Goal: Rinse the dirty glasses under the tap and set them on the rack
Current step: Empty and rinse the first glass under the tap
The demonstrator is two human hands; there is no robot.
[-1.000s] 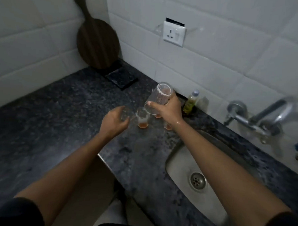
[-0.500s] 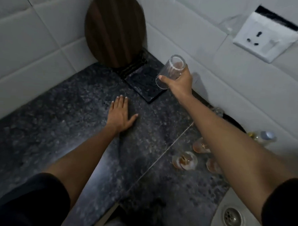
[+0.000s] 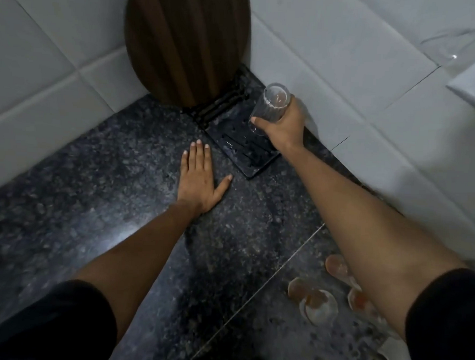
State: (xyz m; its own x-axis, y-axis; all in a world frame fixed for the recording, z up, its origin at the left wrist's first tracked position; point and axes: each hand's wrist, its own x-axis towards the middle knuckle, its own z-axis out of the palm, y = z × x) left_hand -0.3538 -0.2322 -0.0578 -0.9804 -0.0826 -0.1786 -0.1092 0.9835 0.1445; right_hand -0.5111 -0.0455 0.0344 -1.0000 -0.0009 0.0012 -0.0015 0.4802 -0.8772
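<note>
While it hangs tilted above the black rack (image 3: 241,150), the clear ribbed glass (image 3: 270,107) is grasped round its lower half by the right hand (image 3: 283,127), the fingers and thumb wrapped about it. Whether its foot touches the rack cannot be told. The rack lies flat in the corner of the dark speckled counter (image 3: 108,190), just beside the white tiled wall (image 3: 344,75). A round wooden board (image 3: 186,41) leans upright against the tiles at the rack's far end. The left hand (image 3: 197,178) lies flat on the counter just beside the rack, palm down, fingers straight, gripping nothing. Near the lower right, partly hidden under the right forearm, stand several dirty glasses (image 3: 319,306) with an orange-brown residue inside. At the bottom right corner shows the sink (image 3: 386,349) with its drain.
</note>
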